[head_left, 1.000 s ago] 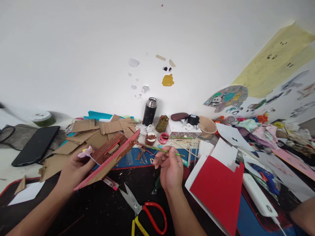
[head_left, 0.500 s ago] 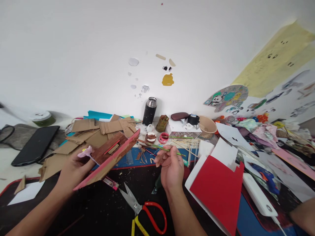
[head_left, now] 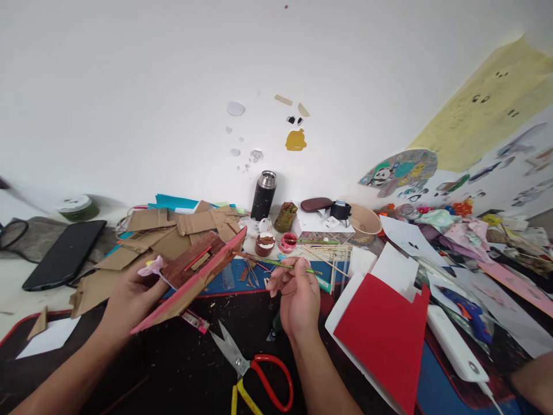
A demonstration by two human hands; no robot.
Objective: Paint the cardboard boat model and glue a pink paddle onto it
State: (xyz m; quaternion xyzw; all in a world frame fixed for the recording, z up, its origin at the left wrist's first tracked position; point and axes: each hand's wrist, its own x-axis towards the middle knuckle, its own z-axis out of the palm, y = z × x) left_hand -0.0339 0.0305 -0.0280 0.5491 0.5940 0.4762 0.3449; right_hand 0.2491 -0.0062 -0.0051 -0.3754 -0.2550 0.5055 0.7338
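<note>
My left hand (head_left: 129, 300) is closed on a painted cardboard piece (head_left: 196, 276), brown on its face with a pink edge strip, held tilted above the table. A small pink paper flower (head_left: 151, 267) stands out by the left thumb. Between the fingers of my right hand (head_left: 300, 294) lies a thin green paintbrush (head_left: 276, 263), its brown tip pointing left at the cardboard's right end. I cannot tell whether the tip touches it. Behind the brush are a jar of brown paint (head_left: 265, 244) and a jar of pink-red paint (head_left: 287, 242).
Open scissors (head_left: 242, 363) with red and yellow handles lie in front. Cardboard scraps (head_left: 173, 245) pile at the left, beside a black phone (head_left: 64, 256). A black flask (head_left: 263, 196) stands by the wall. Red card (head_left: 380, 340) lies at the right; another person's arm (head_left: 533, 383) is at the far right.
My right hand has shifted slightly left, bringing the paintbrush tip closer to the cardboard piece. My left hand holds almost still.
</note>
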